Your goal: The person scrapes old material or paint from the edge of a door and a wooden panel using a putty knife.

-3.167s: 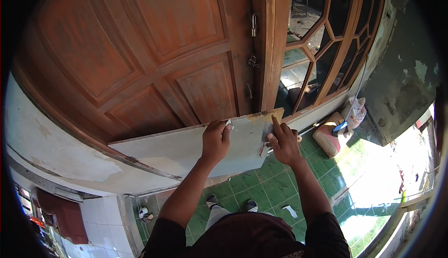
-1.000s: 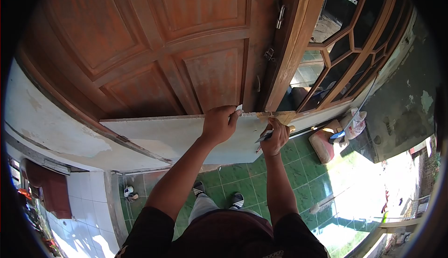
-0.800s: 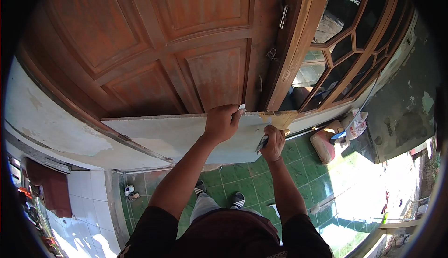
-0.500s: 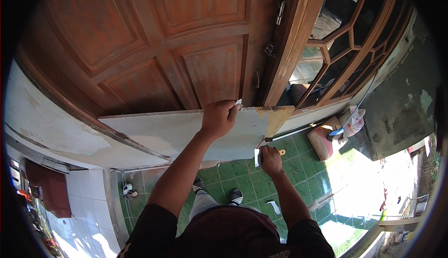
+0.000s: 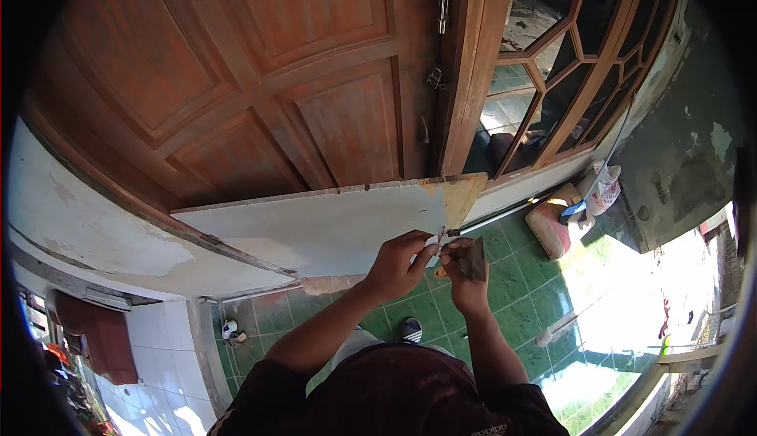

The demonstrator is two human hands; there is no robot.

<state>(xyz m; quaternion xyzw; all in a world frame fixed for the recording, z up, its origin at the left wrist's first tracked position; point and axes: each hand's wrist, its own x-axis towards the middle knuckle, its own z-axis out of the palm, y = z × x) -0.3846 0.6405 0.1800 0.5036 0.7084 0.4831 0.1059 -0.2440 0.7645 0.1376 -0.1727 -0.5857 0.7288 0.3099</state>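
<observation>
Both hands are close together in front of the lower right part of a pale board [image 5: 315, 227], which leans before a brown door. Between the thumb and fingers of my left hand [image 5: 398, 269] is a small white piece [image 5: 432, 241], possibly paper or tape. My right hand [image 5: 468, 290] is closed on a scraper [image 5: 475, 261] with a flat, dull blade; its yellowish handle end [image 5: 440, 273] shows below the fingers. The right fingertips meet the white piece too. What lies inside each grip is partly hidden.
The panelled door [image 5: 260, 81] and a window frame [image 5: 544, 89] rise behind the board. On the green tiled floor [image 5: 505, 294] at right are a reddish sack [image 5: 550, 227], a white bag [image 5: 603, 190] and a blue brush [image 5: 574, 209]. Small items [image 5: 231, 330] lie at left.
My left hand has come down from the board's top edge to beside my right hand, with the white piece. The scraper blade has turned and now points up and right.
</observation>
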